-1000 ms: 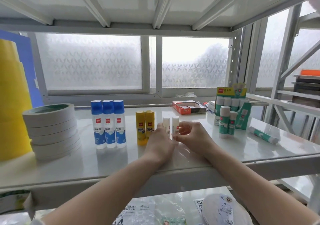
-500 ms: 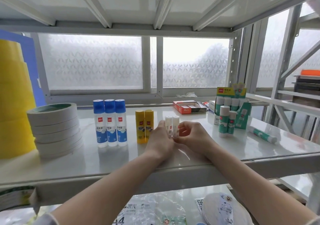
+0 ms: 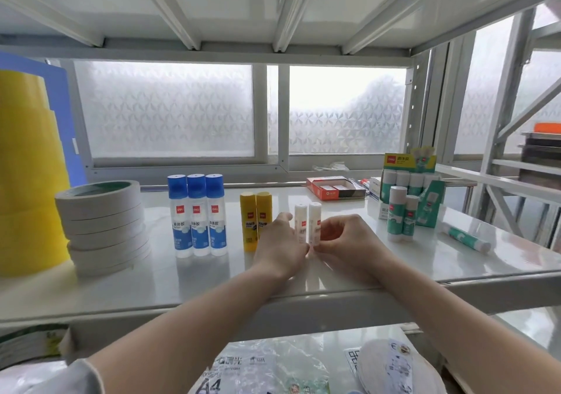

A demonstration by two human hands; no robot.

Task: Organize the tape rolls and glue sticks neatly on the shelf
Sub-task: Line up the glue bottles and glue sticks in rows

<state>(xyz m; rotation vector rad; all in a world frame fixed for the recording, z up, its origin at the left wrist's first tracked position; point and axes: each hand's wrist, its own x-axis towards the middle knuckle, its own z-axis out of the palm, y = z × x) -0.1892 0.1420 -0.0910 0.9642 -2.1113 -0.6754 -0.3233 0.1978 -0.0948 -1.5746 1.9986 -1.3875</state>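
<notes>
On the glossy white shelf (image 3: pixel 394 260), the stacked tape rolls (image 3: pixel 103 226) are white, with yellow rolls (image 3: pixel 27 175) far left. The glue bottles (image 3: pixel 196 214) have blue caps; glue sticks are yellow (image 3: pixel 256 220), white (image 3: pixel 307 222) and green-and-white (image 3: pixel 400 213). The window glass (image 3: pixel 164 108) is frosted with a pinwheel pattern.

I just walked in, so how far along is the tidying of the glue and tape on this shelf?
Done: white tape rolls stacked, three blue glue bottles and two yellow sticks lined up. In hand: left hand and right hand straightening two white sticks. Left: one green stick lying on its side.
</notes>
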